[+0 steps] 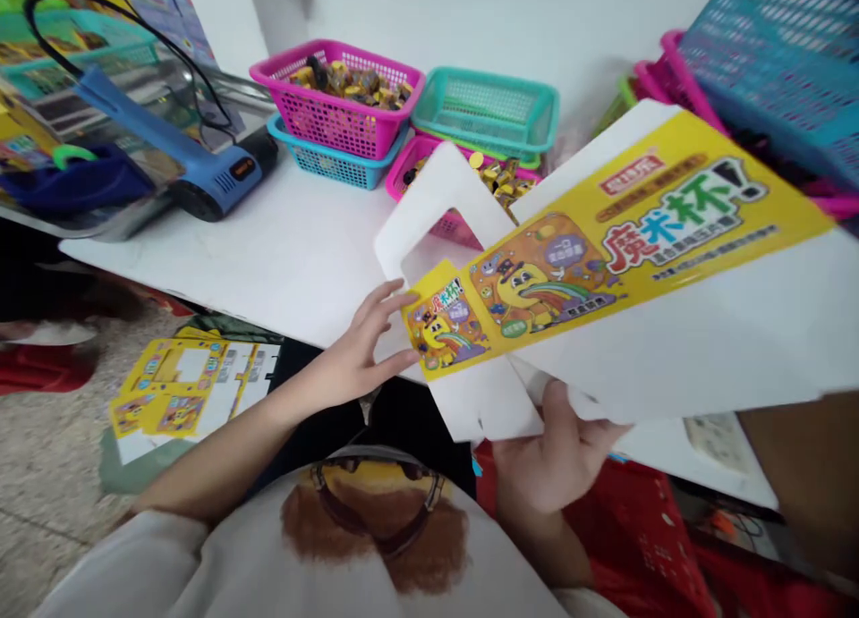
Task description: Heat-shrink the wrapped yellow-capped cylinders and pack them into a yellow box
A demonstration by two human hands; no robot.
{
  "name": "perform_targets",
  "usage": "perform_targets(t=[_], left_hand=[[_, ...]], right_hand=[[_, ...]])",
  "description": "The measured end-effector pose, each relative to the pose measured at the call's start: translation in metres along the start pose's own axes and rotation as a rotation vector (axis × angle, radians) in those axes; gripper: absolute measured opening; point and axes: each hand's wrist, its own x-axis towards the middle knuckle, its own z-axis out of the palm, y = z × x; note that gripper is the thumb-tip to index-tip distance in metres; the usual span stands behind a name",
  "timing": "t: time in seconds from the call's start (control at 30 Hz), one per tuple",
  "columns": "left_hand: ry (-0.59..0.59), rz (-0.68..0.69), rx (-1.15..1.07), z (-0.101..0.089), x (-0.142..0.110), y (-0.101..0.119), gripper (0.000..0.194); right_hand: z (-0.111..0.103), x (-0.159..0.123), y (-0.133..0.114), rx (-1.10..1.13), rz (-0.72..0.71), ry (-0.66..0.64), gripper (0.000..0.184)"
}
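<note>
A partly folded cardboard box [543, 278] stretches across the right half of the view, tilted up to the right. Its outside is yellow, with cartoon pictures and Chinese lettering; white inner faces and a white flap with a cut-out [429, 198] stand out from it. My left hand [366, 341] holds the box's narrow left end, thumb low and fingers above. From below, my right hand [557, 452] is closed on the white lower flaps; some of its fingers are hidden behind the card.
Baskets line the back of the white table [268, 260]: a pink basket [328, 117] with small wrapped items and a teal basket [487, 113]. A blue heat gun [208, 175] lies left. Flat printed cartons [194, 385] are stacked lower left. Blue baskets [778, 72] stand right.
</note>
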Motion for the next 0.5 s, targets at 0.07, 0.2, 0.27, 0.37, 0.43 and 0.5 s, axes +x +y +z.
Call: perform_targets(t=[0.07, 0.2, 0.27, 0.37, 0.43, 0.5], left_hand=[[0.077, 0.036, -0.001, 0.010, 0.016, 0.003, 0.075], [0.071, -0.102, 0.111, 0.012, 0.037, -0.016, 0.077], [0.002, -0.202, 0.242, 0.007, 0.044, -0.030, 0.080], [-0.119, -0.250, 0.421, -0.001, 0.054, -0.044, 0.087], [-0.222, -0.214, 0.528, -0.004, 0.064, -0.048, 0.087], [-0.305, -0.181, 0.623, -0.005, 0.075, -0.050, 0.085]], right_hand=[[0.012, -0.005, 0.008, 0.068, 0.117, 0.004, 0.068], [0.021, -0.023, 0.030, 0.117, 0.338, -0.098, 0.085], [0.017, -0.033, 0.037, 0.083, 0.399, -0.259, 0.091], [0.000, -0.041, 0.047, -0.006, 0.356, -0.450, 0.085], [-0.018, -0.039, 0.058, -0.073, 0.219, -0.531, 0.075], [-0.036, -0.030, 0.073, -0.126, 0.038, -0.535, 0.063]])
